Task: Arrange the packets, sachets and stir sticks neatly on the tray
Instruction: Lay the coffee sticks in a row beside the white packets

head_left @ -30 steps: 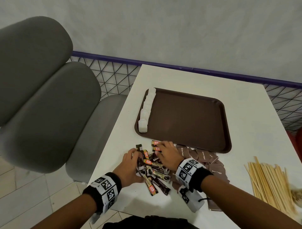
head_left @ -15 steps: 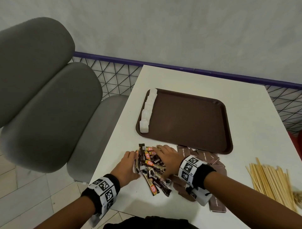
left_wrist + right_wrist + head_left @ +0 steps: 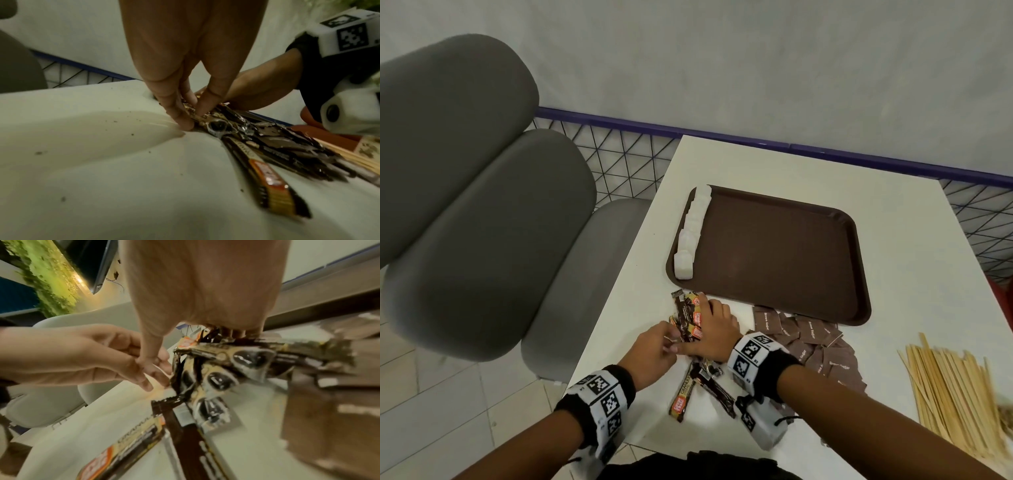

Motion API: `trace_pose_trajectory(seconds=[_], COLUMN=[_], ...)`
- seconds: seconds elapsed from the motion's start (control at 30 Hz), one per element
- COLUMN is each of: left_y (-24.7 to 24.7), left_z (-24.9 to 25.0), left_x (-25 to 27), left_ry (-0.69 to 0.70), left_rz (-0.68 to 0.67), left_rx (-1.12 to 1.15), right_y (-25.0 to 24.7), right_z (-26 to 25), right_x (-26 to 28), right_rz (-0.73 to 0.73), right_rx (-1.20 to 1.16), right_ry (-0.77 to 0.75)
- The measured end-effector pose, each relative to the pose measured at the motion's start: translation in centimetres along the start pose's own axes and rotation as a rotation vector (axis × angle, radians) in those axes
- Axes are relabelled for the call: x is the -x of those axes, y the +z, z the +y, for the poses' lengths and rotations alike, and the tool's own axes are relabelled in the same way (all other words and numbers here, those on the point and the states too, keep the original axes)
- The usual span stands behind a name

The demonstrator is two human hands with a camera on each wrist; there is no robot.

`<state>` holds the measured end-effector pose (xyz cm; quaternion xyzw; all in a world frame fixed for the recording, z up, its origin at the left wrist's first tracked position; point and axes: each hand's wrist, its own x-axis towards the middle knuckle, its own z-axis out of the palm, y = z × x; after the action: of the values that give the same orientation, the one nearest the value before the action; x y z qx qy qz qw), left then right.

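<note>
A pile of dark coffee stick sachets (image 3: 690,317) lies on the white table just in front of the brown tray (image 3: 784,260). My right hand (image 3: 714,325) lies flat on top of the pile, with straight fingers pressing it down (image 3: 236,333). From the left, my left hand (image 3: 657,351) pinches the near ends of the sachets (image 3: 205,116) between thumb and fingertips. Two more sachets (image 3: 702,387) lie loose below my hands. A row of white packets (image 3: 693,233) lines the tray's left edge. Brown sugar sachets (image 3: 815,346) and wooden stir sticks (image 3: 955,390) lie to the right.
A grey padded chair (image 3: 482,212) stands close to the table's left edge. A wire-mesh railing with a purple top rail (image 3: 722,135) runs behind the table. The table's (image 3: 914,240) right edge is near the stir sticks.
Both hands have drawn the spread sachets into a tighter bundle. My left hand has moved right to meet the right thumb, and my right hand has turned to lie along the bundle.
</note>
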<state>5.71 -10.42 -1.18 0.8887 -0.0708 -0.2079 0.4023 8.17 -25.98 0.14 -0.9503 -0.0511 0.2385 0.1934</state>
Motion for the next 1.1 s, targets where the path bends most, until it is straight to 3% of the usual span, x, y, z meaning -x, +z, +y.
trace_pose_trajectory(seconds=[0.13, 0.27, 0.57, 0.8, 0.9, 1.1], left_y=[-0.7, -1.7, -3.7, -4.4, -4.1, -2.9], left_z=[-0.1, -0.4, -1.4, -0.9, -0.3, 2.9], left_x=[0.0, -0.2, -0.6, -1.1, -1.4, -2.8], left_ry=[-0.044, -0.068, -0.091, -0.055, -0.039, 0.056], left_rz=[-0.006, -0.037, 0.194, 0.379, 0.327, 0.216], left_rx=[0.174, 0.129, 0.161, 0.224, 0.237, 0.441], right_y=[0.4, 0.0, 0.0, -2.0, -4.0, -7.0], right_z=[-0.8, -1.0, -1.5, -0.1, 1.0, 2.2], right_x=[-0.7, -1.4, -1.5, -1.6, -0.8, -0.7], right_rz=[0.033, 0.056, -0.036, -0.066, -0.062, 0.125], right_rx=[0.088, 0.115, 0.163, -0.235, -0.475, -1.05], right_ry=[0.003, 0.035, -0.039, -0.147, -0.184, -0.045])
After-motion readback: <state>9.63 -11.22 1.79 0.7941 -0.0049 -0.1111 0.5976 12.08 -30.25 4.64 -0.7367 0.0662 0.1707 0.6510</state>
